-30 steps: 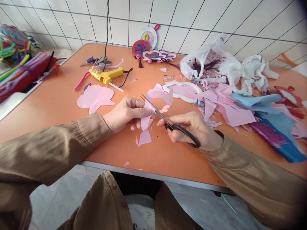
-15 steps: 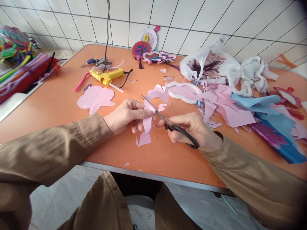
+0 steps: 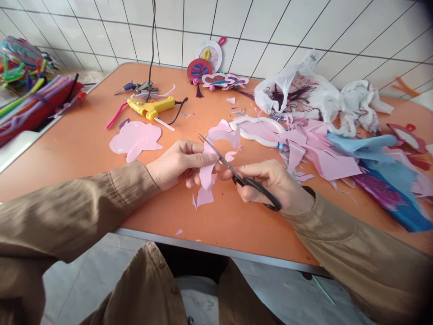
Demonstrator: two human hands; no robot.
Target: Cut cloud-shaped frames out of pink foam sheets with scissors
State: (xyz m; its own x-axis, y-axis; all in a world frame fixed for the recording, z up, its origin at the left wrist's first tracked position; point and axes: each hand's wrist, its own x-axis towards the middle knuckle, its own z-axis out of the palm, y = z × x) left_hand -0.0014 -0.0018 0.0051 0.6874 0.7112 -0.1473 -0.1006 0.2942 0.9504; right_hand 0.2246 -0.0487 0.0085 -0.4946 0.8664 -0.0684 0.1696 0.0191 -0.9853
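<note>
Between thumb and fingers, my left hand [image 3: 184, 163] pinches a curling strip of pink paper [image 3: 206, 175] over the front middle of the table. My right hand [image 3: 265, 180] grips black-handled scissors [image 3: 227, 163], whose blades point up and left across the pink paper, just by my left thumb. The blades look nearly closed. Below the strip lies a small pink scrap [image 3: 204, 197]. A pink cloud-shaped cutout [image 3: 137, 139] rests flat to the left of my left hand. Behind the scissors, a white wavy frame [image 3: 259, 121] surrounds pink paper.
A yellow glue gun [image 3: 152, 107] with a cord lies at the back left, near keys [image 3: 142, 86]. Pink offcuts [image 3: 324, 149], a white plastic bag [image 3: 304, 90] and blue fabric-like material [image 3: 389, 176] crowd the right. Round ornaments [image 3: 199, 70] lean against the tiled wall. Pipe cleaners [image 3: 37, 101] lie left.
The pink strip's lower end has swung slightly left and down, and its loose curl behind the blades has shifted a little right. Both hands stay almost in place.
</note>
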